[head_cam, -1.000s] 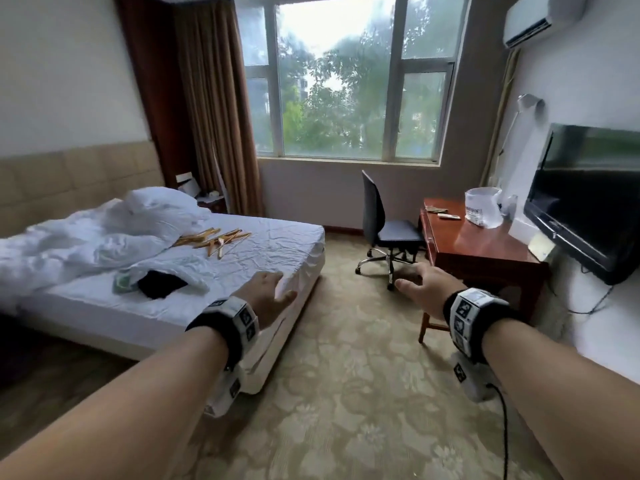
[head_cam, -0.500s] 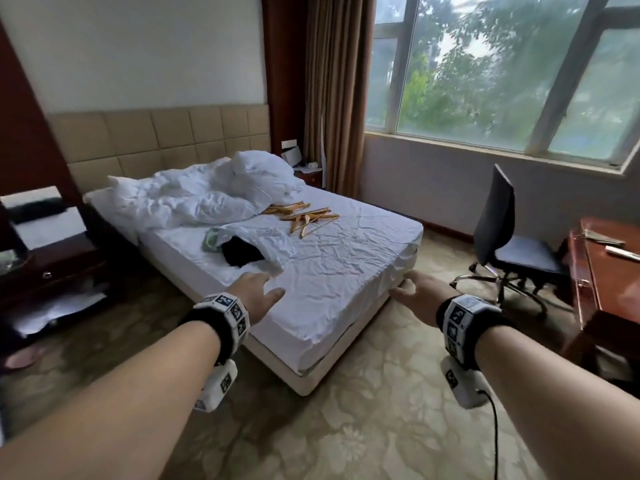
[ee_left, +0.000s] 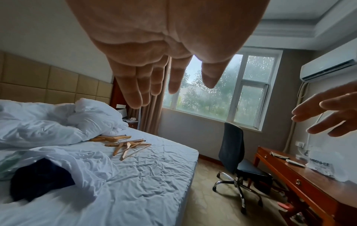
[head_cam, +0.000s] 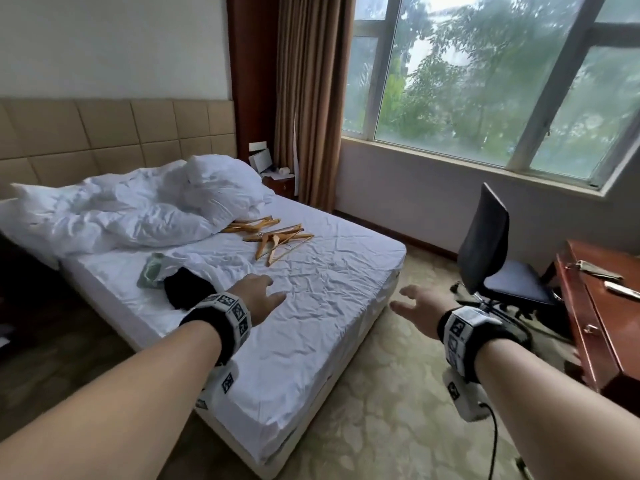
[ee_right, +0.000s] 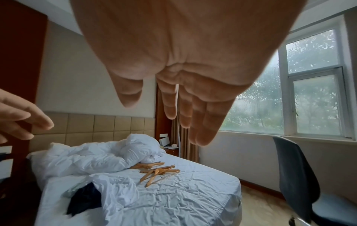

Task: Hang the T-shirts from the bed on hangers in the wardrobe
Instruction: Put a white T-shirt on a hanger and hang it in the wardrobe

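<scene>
Both arms stretched forward, nothing held. Left hand [head_cam: 258,296] hangs over the near part of the bed [head_cam: 311,306], fingers straight and loosely together, thumb apart, palm down. Right hand [head_cam: 420,306] hangs over the carpet [head_cam: 381,410] just past the bed's foot corner, fingers straight and slightly spread. Just left of the left wrist: a dark T-shirt [head_cam: 185,292] lying partly under a crumpled white T-shirt [head_cam: 207,263], with a greenish garment [head_cam: 150,273] beside them. Further up the sheet: a loose pile of wooden hangers [head_cam: 277,239], touching the bunched white duvet [head_cam: 138,209]. Right side: an office chair [head_cam: 491,251] and a wooden desk [head_cam: 606,323]. Far end: headboard [head_cam: 104,140], curtain [head_cam: 308,98], window [head_cam: 485,81]. Wardrobe not visible.
</scene>
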`<action>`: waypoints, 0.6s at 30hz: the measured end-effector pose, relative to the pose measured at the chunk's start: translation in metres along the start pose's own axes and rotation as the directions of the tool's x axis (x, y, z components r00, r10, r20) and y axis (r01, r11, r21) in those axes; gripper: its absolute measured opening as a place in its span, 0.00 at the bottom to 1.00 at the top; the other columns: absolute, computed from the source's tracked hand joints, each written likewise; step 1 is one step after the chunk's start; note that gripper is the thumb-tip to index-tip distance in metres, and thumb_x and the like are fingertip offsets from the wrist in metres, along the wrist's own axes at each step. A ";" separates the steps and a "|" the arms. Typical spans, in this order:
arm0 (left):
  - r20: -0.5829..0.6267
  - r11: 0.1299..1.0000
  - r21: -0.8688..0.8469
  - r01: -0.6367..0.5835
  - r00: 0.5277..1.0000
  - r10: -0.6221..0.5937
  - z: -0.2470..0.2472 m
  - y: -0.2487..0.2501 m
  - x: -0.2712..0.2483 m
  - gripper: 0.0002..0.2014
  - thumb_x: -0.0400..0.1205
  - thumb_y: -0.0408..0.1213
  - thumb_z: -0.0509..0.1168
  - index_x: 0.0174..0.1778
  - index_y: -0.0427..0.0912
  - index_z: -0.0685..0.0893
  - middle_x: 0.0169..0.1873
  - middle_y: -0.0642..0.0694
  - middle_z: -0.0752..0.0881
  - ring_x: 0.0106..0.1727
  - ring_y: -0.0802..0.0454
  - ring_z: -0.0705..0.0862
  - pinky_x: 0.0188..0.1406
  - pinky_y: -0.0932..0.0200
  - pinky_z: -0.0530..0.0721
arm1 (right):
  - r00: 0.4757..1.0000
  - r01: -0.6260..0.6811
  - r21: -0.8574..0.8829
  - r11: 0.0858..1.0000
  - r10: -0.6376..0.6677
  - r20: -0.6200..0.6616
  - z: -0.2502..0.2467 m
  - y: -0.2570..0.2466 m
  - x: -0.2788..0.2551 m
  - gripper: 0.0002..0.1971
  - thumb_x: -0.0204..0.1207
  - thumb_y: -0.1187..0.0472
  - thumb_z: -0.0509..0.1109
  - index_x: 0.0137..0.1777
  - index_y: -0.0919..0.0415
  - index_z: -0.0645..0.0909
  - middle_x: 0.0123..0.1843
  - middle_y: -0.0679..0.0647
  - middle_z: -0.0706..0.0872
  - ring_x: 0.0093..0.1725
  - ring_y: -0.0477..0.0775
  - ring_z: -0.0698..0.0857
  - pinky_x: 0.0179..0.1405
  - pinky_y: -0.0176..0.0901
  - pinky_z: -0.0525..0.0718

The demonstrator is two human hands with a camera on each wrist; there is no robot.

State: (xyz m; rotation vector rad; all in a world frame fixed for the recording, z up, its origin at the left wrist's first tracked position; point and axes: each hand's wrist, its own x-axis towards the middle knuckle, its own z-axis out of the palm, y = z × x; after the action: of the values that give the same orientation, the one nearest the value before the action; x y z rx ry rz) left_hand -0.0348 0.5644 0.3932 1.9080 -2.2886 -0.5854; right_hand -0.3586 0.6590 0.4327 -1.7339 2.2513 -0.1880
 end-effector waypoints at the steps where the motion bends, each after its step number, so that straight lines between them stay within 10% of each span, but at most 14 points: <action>1: 0.008 1.000 0.003 0.012 1.000 -0.012 0.002 -0.002 0.020 0.33 0.89 0.60 0.58 0.85 0.44 0.69 0.83 0.41 0.70 0.83 0.43 0.70 0.80 0.49 0.68 | 1.000 0.000 0.000 1.000 0.000 0.009 0.003 0.003 0.023 0.26 0.86 0.44 0.65 0.78 0.58 0.76 0.75 0.59 0.82 0.71 0.61 0.81 0.67 0.48 0.78; 9: -0.051 0.977 -0.012 0.212 0.976 -0.212 0.008 -0.034 0.166 0.32 0.86 0.63 0.50 0.78 0.47 0.79 0.78 0.45 0.78 0.77 0.45 0.77 0.75 0.54 0.74 | 0.986 0.128 -0.033 0.991 -0.124 0.112 0.023 0.004 0.257 0.28 0.86 0.38 0.62 0.78 0.55 0.78 0.76 0.54 0.82 0.74 0.58 0.81 0.65 0.43 0.76; 14: -0.185 0.943 -0.054 0.330 0.924 -0.334 -0.023 -0.046 0.216 0.14 0.86 0.46 0.63 0.57 0.44 0.89 0.58 0.43 0.89 0.59 0.43 0.85 0.60 0.52 0.83 | 0.951 0.234 -0.060 0.971 -0.215 0.223 0.035 -0.028 0.389 0.27 0.86 0.36 0.60 0.69 0.57 0.82 0.71 0.57 0.85 0.68 0.61 0.83 0.52 0.42 0.71; 18: -0.164 0.902 -0.120 0.414 0.888 -0.430 -0.008 -0.069 0.240 0.13 0.87 0.45 0.65 0.58 0.43 0.89 0.57 0.44 0.88 0.57 0.45 0.86 0.59 0.53 0.83 | 0.923 0.297 -0.047 0.954 -0.274 0.270 0.059 -0.066 0.451 0.27 0.86 0.37 0.63 0.75 0.56 0.80 0.75 0.57 0.83 0.73 0.60 0.81 0.65 0.44 0.76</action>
State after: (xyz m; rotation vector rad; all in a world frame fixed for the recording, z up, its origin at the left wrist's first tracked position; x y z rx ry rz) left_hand -0.0178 0.3212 0.3370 2.3239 -1.7135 -0.5023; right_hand -0.3841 0.2127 0.3274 -1.9985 1.8404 0.0772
